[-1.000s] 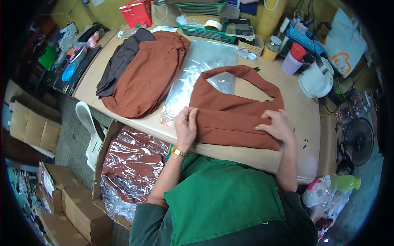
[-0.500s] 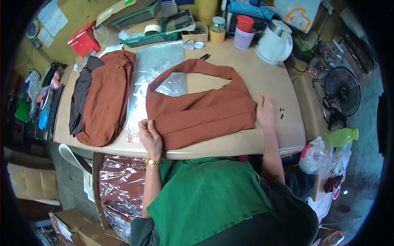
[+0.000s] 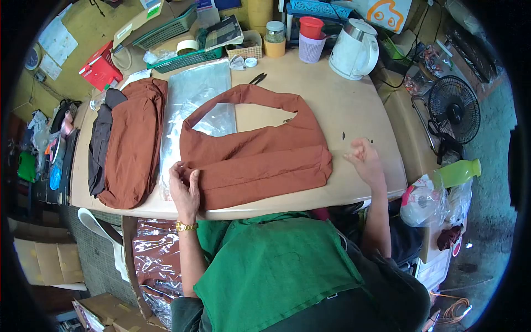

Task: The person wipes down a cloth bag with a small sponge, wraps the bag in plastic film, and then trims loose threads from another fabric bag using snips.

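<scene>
A rust-brown fabric shoulder bag lies flat on the table, its wide strap looped toward the back and a fold line across its lower part. My left hand is at the bag's near left corner, with the edge between thumb and fingers. Off the bag's right side, my right hand hovers with curled, slightly blurred fingers; whether anything small is in them I cannot make out. Left of the bag is a stack of clear plastic sleeves, partly under it. Black thread snips lie behind the strap.
More folded rust-brown bags lie at the table's left with a dark brown piece. Along the back stand a green basket, a jar, a lilac cup and a white kettle. A fan stands right; an open carton sits below.
My right hand has let go of the bag's right edge and moved away to the right, fingers curled. My left hand stays at the near left corner. The whole view has shifted slightly.
</scene>
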`<state>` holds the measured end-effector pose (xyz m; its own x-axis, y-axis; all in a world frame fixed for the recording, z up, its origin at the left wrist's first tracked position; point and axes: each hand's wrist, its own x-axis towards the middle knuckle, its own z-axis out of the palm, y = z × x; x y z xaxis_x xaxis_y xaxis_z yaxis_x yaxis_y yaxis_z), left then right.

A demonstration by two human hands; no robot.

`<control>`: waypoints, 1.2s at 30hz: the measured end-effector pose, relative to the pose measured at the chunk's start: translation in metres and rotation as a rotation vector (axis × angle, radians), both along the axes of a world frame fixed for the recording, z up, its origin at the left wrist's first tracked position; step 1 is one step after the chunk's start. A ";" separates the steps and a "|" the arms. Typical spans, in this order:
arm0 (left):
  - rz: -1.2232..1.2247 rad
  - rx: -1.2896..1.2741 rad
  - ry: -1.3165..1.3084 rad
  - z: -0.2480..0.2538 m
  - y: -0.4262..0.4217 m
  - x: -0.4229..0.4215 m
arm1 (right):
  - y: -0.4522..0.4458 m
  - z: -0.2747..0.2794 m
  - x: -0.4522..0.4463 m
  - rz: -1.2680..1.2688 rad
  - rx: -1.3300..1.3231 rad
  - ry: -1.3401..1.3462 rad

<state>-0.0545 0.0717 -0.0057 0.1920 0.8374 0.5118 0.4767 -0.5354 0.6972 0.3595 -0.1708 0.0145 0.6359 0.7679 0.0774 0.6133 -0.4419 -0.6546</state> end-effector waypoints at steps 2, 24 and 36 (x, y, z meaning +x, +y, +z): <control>-0.142 -0.048 0.106 0.027 -0.002 0.000 | 0.025 0.010 -0.006 0.135 0.142 0.193; -0.422 0.009 0.577 0.097 -0.026 0.024 | 0.073 0.077 -0.060 0.693 0.134 -0.096; -0.389 0.185 0.840 0.068 -0.031 0.026 | 0.060 0.054 -0.063 0.788 -0.103 -0.592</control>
